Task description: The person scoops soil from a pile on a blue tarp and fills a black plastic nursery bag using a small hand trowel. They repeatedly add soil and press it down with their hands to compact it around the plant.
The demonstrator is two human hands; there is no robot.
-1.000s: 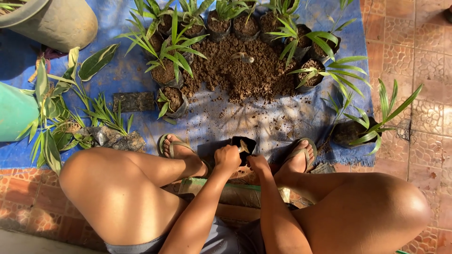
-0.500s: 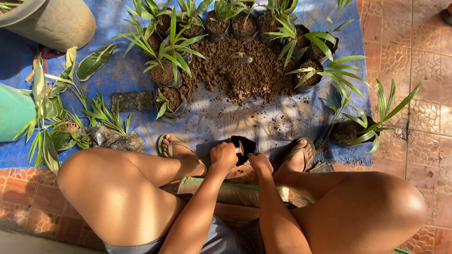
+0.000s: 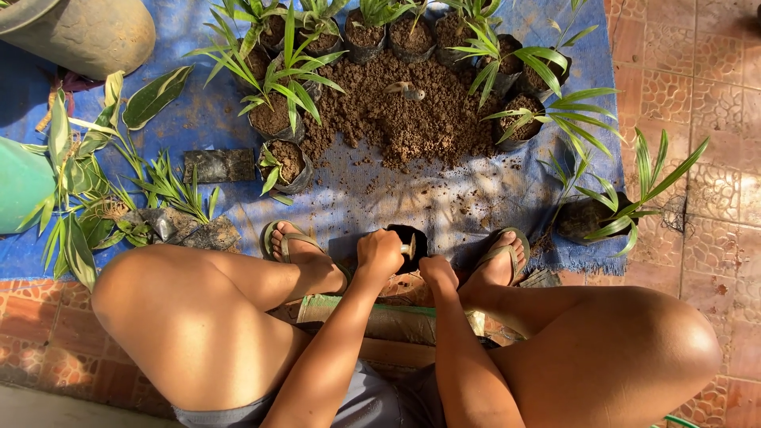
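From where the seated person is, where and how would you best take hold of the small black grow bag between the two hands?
Grip the black grow bag by its open rim, one side in each hand, coming from above. It stands upright between the feet with its mouth up, and its soft walls would probably fold if squeezed lower. The left hand and right hand already flank it, so little reach is needed.

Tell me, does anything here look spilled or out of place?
Yes: loose soil lies heaped straight on the blue mat, with crumbs scattered toward the feet. A small trowel lies half sunk on the heap. Uprooted seedlings lie flat at the left. Both hands, left hand and right hand, hold a small black bag.
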